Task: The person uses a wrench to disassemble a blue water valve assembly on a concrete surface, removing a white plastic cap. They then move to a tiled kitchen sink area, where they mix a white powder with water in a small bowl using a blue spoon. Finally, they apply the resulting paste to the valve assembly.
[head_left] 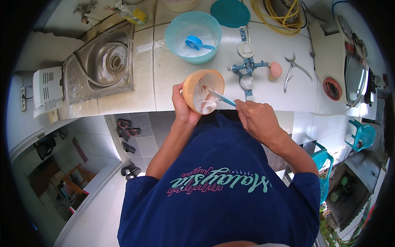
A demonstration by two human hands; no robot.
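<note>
My left hand (184,108) is wrapped round the side of an orange mixing bowl (188,91), which tilts toward me at the counter's front edge. Thick white paste (200,103) clings to its inner wall and bottom. A spatula (224,99) with a light blue handle is gripped in my right hand (258,118), its blade down in the paste. Behind the bowl stands a turquoise tub (170,41) of white powder, a blue scoop (194,41) lying on the powder. To the right lies an opened blue-grey metal dental articulator (248,65) with white material on both its plates.
Pliers (293,65) and a pinkish rounded piece (275,70) lie right of the articulator. A dark teal lid (230,13) and coiled yellow hose (273,26) are at the back. Left is a metal sink (94,61); right, a boxy machine (327,45). A turquoise chair (323,166) stands below.
</note>
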